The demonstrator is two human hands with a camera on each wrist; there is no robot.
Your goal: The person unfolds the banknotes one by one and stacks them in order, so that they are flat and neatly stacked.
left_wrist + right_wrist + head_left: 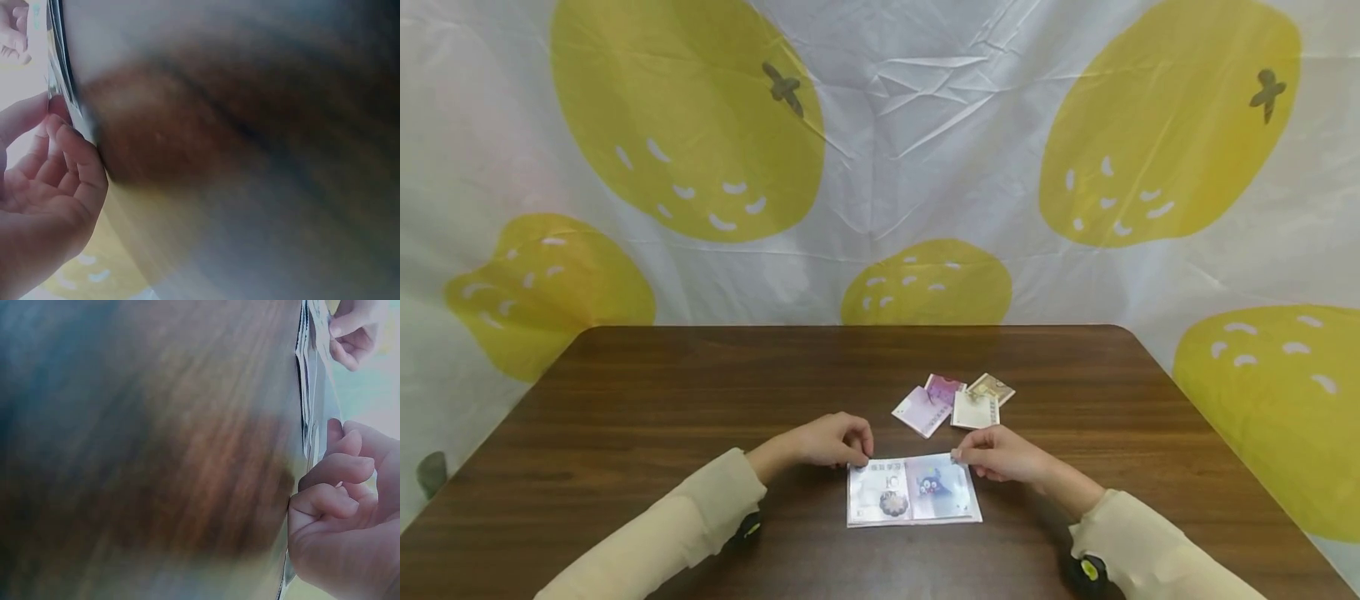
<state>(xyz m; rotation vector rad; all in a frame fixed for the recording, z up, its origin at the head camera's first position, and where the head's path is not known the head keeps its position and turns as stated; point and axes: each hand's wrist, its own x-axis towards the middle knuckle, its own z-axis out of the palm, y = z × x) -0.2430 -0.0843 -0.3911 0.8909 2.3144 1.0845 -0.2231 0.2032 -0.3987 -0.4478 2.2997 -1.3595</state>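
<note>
Plainly, we pinch a pale, blue-printed stack [913, 493], left hand [835, 438] curled at its eleven o'clock, right hand [1002, 455] curled at one.

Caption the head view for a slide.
Left hand and right hand pinch a paper stack on the table, other papers beyond.

The held papers [917, 504] and loose slips [920, 410] bear lettering too small to read

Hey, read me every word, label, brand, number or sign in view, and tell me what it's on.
None can be read with certainty.
Pale paper stack: a row of characters at its top left, too small.
Lilac paper: print along one edge, too small.
Cream paper: print near its right edge, too small.
</note>
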